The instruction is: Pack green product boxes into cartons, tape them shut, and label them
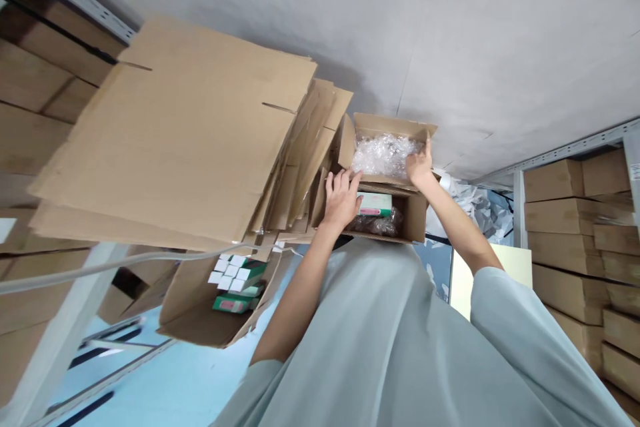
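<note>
Looks like the open box (395, 125) full of clear wrap (383, 155) is being handled, sitting just ahead of both hands. Left grip (342, 199) is spread at its near-left corner; right grip (419, 163) is half curled at its right side, can't tell if it's pinching. Any shift calls for even support. Green-and-white carton (375, 201) sits just right of the left grip.

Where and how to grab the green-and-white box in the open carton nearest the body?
Likely the box by its right end, pinching its long edges from above: the carton is open-topped, and the left hand crowds the other end.
</note>
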`<state>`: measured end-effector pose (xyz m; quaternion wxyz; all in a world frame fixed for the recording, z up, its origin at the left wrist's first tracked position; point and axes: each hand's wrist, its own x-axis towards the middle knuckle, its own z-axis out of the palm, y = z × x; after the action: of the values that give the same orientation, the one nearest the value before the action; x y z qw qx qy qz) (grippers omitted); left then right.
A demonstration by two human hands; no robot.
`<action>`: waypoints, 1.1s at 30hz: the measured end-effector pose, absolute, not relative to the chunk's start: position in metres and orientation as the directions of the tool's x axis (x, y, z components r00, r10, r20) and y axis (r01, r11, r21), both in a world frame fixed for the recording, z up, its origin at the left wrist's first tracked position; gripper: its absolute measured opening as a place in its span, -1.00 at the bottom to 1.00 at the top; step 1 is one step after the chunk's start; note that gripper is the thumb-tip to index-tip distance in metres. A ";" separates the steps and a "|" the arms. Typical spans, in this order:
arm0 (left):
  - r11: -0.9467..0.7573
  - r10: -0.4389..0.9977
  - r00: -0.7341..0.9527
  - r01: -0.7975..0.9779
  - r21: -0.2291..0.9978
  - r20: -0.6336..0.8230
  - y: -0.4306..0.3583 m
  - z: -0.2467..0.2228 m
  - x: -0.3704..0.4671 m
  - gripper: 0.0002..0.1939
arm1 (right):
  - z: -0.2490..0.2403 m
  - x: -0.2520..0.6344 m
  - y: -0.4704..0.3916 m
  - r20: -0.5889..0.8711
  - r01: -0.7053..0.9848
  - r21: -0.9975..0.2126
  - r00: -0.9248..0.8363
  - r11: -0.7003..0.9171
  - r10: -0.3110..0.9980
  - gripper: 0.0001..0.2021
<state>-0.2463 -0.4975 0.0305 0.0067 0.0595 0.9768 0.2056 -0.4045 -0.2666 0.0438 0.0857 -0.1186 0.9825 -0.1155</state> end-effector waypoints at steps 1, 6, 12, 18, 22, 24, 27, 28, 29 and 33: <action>0.908 0.119 -0.993 0.115 0.402 0.016 -0.498 0.030 -0.247 -0.30 | 0.044 -0.404 -0.263 -0.185 -0.185 -0.203 -0.957 0.961 -0.224 -0.73; 0.908 0.119 -0.992 0.124 0.399 0.038 -0.498 0.027 -0.251 -0.30 | 0.056 -0.397 -0.244 -0.211 -0.176 -0.175 -0.954 0.969 -0.212 -0.77; 0.896 0.117 -0.992 0.121 0.427 0.036 -0.497 0.029 -0.259 -0.32 | 0.065 -0.383 -0.226 -0.139 -0.281 -0.225 -0.938 0.933 -0.317 -0.72; 0.916 0.121 -0.991 0.133 0.379 0.055 -0.496 0.029 -0.264 -0.31 | 0.093 -0.365 -0.208 0.001 -0.295 -0.278 -0.952 0.914 -0.306 -0.74; 0.915 0.122 -0.991 0.135 0.380 0.058 -0.496 0.029 -0.265 -0.31 | 0.134 -0.320 -0.208 0.205 -0.233 -0.458 -0.967 0.858 -0.153 -0.85; 0.913 0.122 -0.991 0.133 0.386 0.054 -0.496 0.029 -0.265 -0.32 | 0.149 -0.292 -0.214 0.214 -0.238 -0.543 -0.967 0.805 -0.142 -0.89; 0.914 0.121 -0.992 0.129 0.384 0.046 -0.496 0.031 -0.264 -0.33 | 0.151 -0.257 -0.228 0.150 -0.278 -0.649 -0.959 0.708 -0.239 -0.92; 0.916 0.124 -0.991 0.132 0.379 0.045 -0.496 0.031 -0.264 -0.33 | 0.145 -0.249 -0.233 0.120 -0.282 -0.673 -0.954 0.684 -0.276 -0.92; 0.919 0.129 -0.991 0.136 0.371 0.044 -0.496 0.031 -0.263 -0.33 | 0.138 -0.242 -0.238 0.088 -0.280 -0.692 -0.947 0.665 -0.308 -0.92; 0.926 0.130 -0.991 0.137 0.352 0.041 -0.496 0.031 -0.262 -0.34 | 0.112 -0.236 -0.246 0.020 -0.279 -0.719 -0.924 0.637 -0.382 -0.88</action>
<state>-0.2619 -0.4956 0.0315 -0.0086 0.0680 0.9813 0.1801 -0.2356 -0.2463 0.1123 0.0672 -0.1831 0.9023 -0.3846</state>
